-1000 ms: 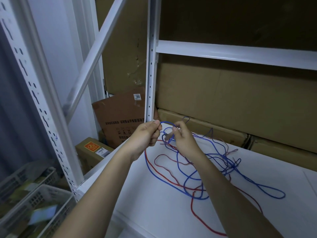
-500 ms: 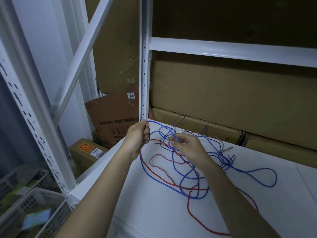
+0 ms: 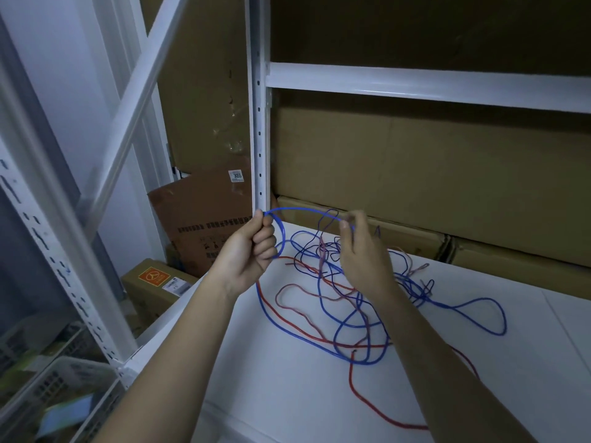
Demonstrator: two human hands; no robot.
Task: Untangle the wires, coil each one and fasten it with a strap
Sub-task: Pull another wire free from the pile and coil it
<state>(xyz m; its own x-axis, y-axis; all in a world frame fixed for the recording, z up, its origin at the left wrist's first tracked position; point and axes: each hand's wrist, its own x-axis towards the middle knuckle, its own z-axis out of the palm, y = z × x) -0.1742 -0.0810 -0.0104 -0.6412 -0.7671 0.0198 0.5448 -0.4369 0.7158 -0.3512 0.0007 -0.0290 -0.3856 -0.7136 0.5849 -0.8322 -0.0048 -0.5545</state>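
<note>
A tangle of blue, red and pink wires lies on the white shelf [image 3: 287, 394]. My left hand [image 3: 252, 251] is closed on the blue wire [image 3: 303, 210] near the shelf's left post, with a small loop hanging beside the fist. My right hand [image 3: 361, 251] pinches the same blue wire a short way to the right, so a stretch arches between the two hands above the tangle. A red wire [image 3: 355, 388] trails toward the front of the shelf. A blue loop [image 3: 499, 318] lies out to the right. No strap is visible.
A white slotted post [image 3: 259, 123] stands just behind my left hand. Cardboard boxes [image 3: 415, 171] line the back of the shelf. A brown carton [image 3: 204, 219] and a small box [image 3: 153, 282] sit lower left. Plastic baskets [image 3: 57, 394] are at the bottom left.
Both hands have risen and spread apart, drawing a longer stretch of blue wire taut between them. The right hand moved up and to the right from the tangle.
</note>
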